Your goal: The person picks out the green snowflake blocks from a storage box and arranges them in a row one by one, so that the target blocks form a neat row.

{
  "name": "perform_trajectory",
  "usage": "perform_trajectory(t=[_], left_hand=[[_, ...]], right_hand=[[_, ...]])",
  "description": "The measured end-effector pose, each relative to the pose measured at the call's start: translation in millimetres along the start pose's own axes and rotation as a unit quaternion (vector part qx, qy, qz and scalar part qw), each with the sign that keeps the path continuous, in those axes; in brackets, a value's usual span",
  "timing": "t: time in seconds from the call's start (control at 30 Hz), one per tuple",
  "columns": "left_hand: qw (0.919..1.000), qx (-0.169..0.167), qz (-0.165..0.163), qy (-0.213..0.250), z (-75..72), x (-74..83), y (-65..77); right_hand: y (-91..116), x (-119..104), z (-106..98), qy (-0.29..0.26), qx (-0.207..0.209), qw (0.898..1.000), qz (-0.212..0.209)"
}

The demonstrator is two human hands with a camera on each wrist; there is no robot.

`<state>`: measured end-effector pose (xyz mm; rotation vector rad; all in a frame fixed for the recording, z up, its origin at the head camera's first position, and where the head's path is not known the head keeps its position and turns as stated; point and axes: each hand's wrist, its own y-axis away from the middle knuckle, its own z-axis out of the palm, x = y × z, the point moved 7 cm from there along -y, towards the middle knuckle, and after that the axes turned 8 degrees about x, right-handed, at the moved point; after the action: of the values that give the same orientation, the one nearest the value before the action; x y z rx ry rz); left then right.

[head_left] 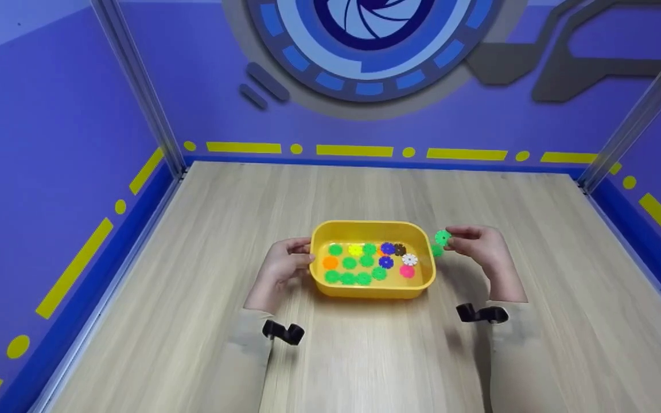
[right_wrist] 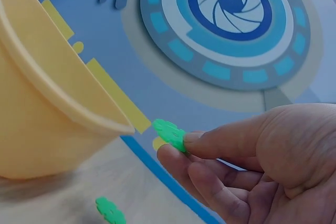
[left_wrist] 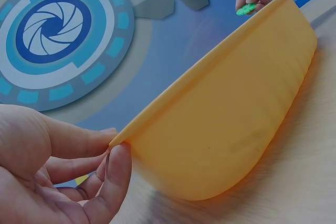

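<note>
On the tabletop [head_left: 365, 355] stood a yellow bin [head_left: 373, 292], its rim pinched by the left hand [head_left: 280, 265], seemingly for steadiness; just beside it, the right hand [head_left: 484, 248] pinched a green disc [head_left: 442, 237]

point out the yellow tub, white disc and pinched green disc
Yellow tub [head_left: 372, 292]: head view, outer front wall.
White disc [head_left: 409, 260]: head view, middle of face.
Pinched green disc [right_wrist: 168, 133]: right wrist view, middle of exposed part.
</note>
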<state>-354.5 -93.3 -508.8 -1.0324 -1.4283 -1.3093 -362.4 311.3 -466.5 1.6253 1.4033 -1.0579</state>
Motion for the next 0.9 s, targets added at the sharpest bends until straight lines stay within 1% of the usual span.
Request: perform_trajectory(t=[0.07, 0.17, 0.57, 0.77, 0.9], left_hand=[[1.0, 0.001, 0.0, -0.002, -0.3, -0.6, -0.2], [1.0, -0.001, -0.002, -0.004, -0.6, -1.2, -0.5], [0.9999, 0.0, -0.007, 0.01, 0.2, -0.7, 0.8], [1.0, -0.002, -0.001, 0.008, 0.1, 0.3, 0.4], [1.0, -0.002, 0.001, 0.006, -0.2, -0.3, -0.3]], right_hand=[[-0.8, 3.5, -2.3, -0.02, 0.002, 1.0, 0.001], [-2.0, 9.6, -5.0, -0.033, 0.01, 0.999, 0.006], [-11.3, 42.0, -7.4, -0.017, 0.044, 0.997, 0.059], [-13.4, 51.3, -5.8, -0.011, 0.059, 0.996, 0.069], [-14.0, 56.5, -2.0, -0.015, 0.061, 0.995, 0.077]])
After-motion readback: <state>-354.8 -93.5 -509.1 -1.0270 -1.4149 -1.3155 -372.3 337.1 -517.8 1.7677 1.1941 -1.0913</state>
